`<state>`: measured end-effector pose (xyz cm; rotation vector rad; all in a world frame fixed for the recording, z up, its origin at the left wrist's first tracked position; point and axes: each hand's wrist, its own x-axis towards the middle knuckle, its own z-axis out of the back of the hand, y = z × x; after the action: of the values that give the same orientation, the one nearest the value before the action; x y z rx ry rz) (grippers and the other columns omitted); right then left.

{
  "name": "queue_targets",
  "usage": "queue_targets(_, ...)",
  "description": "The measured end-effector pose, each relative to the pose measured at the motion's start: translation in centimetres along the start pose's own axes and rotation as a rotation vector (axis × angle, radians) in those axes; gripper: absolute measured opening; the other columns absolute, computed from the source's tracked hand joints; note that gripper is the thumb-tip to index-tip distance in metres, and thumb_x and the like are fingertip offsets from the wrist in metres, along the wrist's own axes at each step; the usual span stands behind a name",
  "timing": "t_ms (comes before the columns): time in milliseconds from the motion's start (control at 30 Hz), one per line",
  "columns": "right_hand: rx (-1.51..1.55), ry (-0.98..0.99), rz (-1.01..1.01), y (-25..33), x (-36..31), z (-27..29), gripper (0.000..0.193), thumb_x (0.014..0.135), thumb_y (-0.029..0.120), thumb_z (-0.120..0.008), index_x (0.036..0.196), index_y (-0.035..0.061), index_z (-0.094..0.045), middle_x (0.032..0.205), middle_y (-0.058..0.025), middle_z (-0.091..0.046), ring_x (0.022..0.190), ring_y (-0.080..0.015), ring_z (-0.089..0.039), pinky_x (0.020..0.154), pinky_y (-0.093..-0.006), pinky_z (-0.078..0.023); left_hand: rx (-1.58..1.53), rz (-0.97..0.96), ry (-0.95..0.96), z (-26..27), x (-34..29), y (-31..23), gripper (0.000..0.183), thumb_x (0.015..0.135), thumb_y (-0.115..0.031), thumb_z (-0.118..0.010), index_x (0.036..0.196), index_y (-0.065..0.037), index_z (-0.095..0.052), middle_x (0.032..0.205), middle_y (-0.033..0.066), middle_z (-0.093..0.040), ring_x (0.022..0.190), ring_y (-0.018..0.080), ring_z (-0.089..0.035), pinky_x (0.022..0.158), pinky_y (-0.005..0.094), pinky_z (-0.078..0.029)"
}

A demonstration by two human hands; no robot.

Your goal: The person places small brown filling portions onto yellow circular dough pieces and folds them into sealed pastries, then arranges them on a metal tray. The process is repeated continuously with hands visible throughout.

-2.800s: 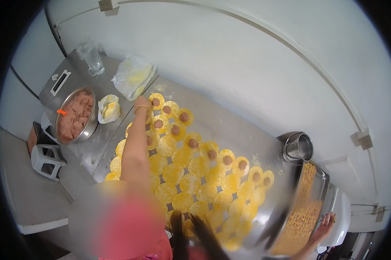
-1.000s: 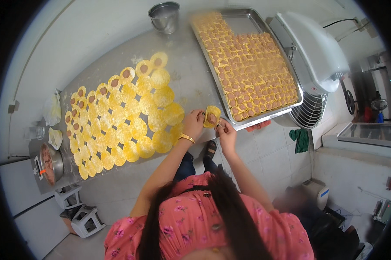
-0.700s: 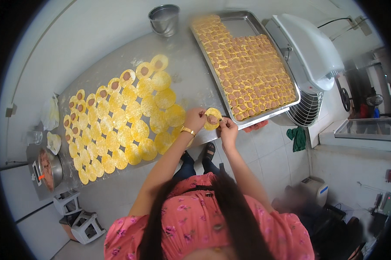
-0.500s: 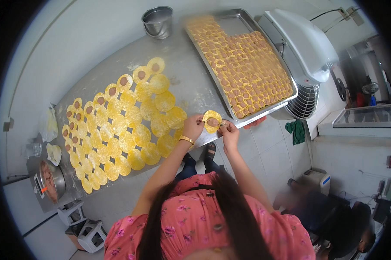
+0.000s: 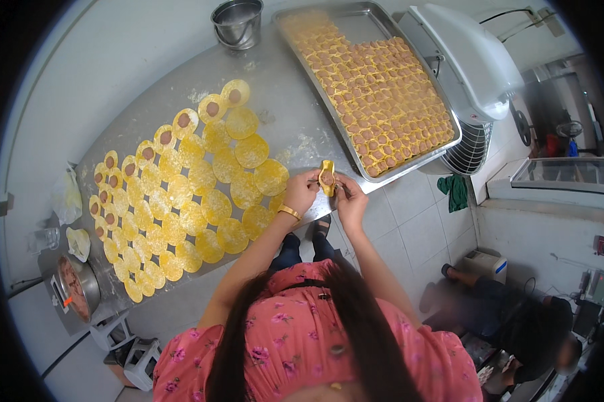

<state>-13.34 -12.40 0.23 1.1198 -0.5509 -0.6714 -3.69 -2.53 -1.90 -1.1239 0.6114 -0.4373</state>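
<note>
A yellow dumpling (image 5: 327,179) with pinkish meat filling showing at its middle hangs between my two hands at the table's front edge. My left hand (image 5: 303,191), with a gold bracelet at the wrist, pinches its left side. The fingers of my right hand (image 5: 350,203) are closed on its right side. Left of my hands, floured round yellow wrappers (image 5: 181,191) lie in overlapping rows on the metal table (image 5: 295,127). Those in the far and left rows carry a dab of meat. Rows of open-topped dumplings fill most of the large metal tray (image 5: 355,155) at the far right.
A metal bucket (image 5: 238,33) stands at the back. A bowl of meat filling (image 5: 76,288) is at the left end, near plastic bags (image 5: 67,197). A mixer (image 5: 459,60) with a wire guard stands beyond the tray. At the lower right is another person (image 5: 516,328).
The wrapper was held rather flat and round; now its sides are folded up into a narrow shape around the filling. My hands have drawn closer together.
</note>
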Motion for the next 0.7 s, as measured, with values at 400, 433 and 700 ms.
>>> queue_targets(400,0.772,0.084,-0.245,3.2,1.6,0.8,0.026,0.077,-0.01,-0.056,0.101,-0.0022,-0.058,0.097,-0.0072,-0.062,0.091,-0.0122,-0.058,0.079,-0.0244,-0.047,-0.785,0.153,-0.042,0.9,0.0,-1.2,0.013,0.079,0.002,-0.062,0.09,-0.001,-0.056,0.1,0.0061,-0.059,0.081,0.0111,-0.059,0.071,0.0234,-0.053)
queue_targets(433,0.754,0.121,-0.225,3.4,1.6,0.8,0.027,0.077,-0.01,-0.055,0.103,-0.0021,-0.057,0.098,-0.007,-0.062,0.092,-0.0121,-0.058,0.08,-0.0244,-0.047,-0.784,0.119,-0.037,1.2,-0.1,-1.5,0.013,0.079,0.002,-0.062,0.089,-0.002,-0.055,0.103,0.0062,-0.057,0.083,0.0113,-0.059,0.072,0.0242,-0.054)
queue_targets(700,0.575,0.187,-0.19,1.4,2.3,1.4,0.028,0.076,-0.01,-0.057,0.102,-0.003,-0.06,0.099,-0.0046,-0.059,0.091,-0.0113,-0.056,0.08,-0.0218,-0.044,-0.947,0.097,0.056,3.6,-1.5,-4.1,0.02,0.079,0.005,-0.058,0.096,-0.005,-0.054,0.118,0.005,-0.046,0.098,0.0149,-0.056,0.076,0.0277,-0.055)
